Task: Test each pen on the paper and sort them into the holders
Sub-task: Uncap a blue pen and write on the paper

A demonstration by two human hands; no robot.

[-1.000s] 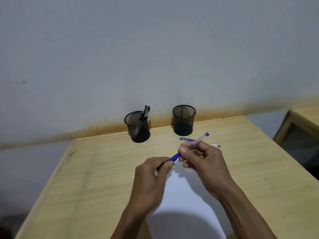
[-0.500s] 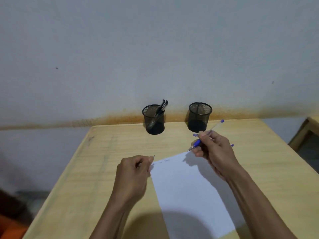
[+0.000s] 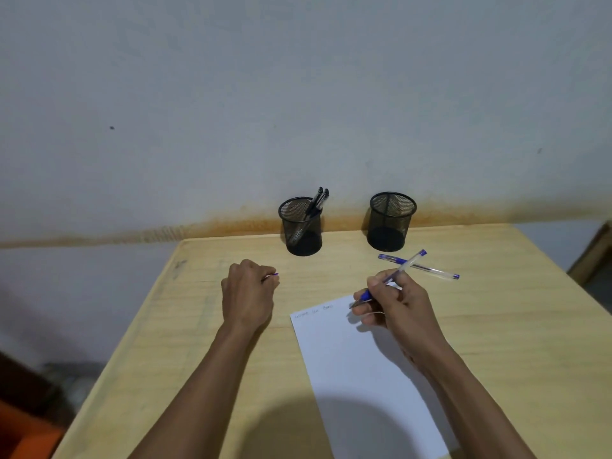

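Note:
My right hand (image 3: 395, 306) grips an uncapped blue pen (image 3: 409, 262) in a writing hold, its tip at the top edge of the white paper (image 3: 357, 366), just right of some faint scribbles. My left hand (image 3: 246, 293) rests closed on the table to the left of the paper, with the pen's cap (image 3: 274, 275) just showing between its fingers. A second blue pen (image 3: 430, 270) lies on the table behind my right hand. Two black mesh holders stand at the back: the left holder (image 3: 301, 226) has two black pens in it, the right holder (image 3: 390, 221) looks empty.
The wooden table (image 3: 513, 326) ends at a grey wall right behind the holders. Its left edge drops off to the floor. Another piece of wooden furniture (image 3: 592, 256) stands at the far right.
My hands pulled the cap off the pen and moved apart. My left hand went left with the cap, and my right hand brought the pen's tip down to the paper.

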